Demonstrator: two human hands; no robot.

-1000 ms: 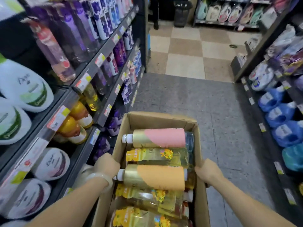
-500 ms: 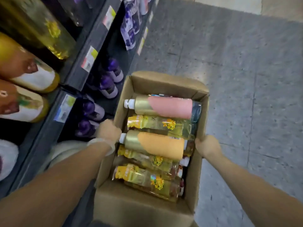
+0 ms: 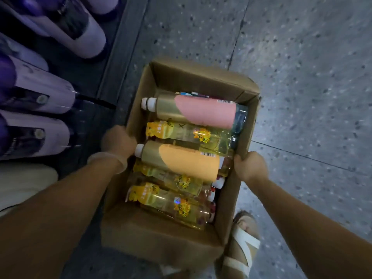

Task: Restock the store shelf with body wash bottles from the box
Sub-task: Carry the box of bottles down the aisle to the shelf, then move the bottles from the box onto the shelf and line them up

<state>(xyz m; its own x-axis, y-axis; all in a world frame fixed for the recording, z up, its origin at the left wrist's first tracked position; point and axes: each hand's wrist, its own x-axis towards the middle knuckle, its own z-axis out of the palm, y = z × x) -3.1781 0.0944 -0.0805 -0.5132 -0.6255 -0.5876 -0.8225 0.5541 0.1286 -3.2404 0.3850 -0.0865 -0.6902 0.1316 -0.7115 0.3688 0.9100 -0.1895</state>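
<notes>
An open cardboard box (image 3: 161,236) sits low over the grey floor, filled with several body wash bottles lying on their sides. A gold bottle with a pink label (image 3: 203,112) lies at the far end and one with an orange label (image 3: 187,162) in the middle. Clear yellow bottles with flower prints (image 3: 189,134) lie between and nearer me. My left hand (image 3: 118,142) grips the box's left wall. My right hand (image 3: 250,166) grips the right wall, thumb over the rim.
Purple and white bottles (image 3: 38,93) stand on the bottom shelf at the left, with the dark shelf base (image 3: 120,57) beside the box. My foot in a white-strapped sandal (image 3: 244,244) is by the box's near right corner. Speckled grey floor (image 3: 302,87) stretches to the right.
The box has gone down toward the floor with both hands still on its sides. My view has tilted from the aisle to straight down at the bottom shelf.
</notes>
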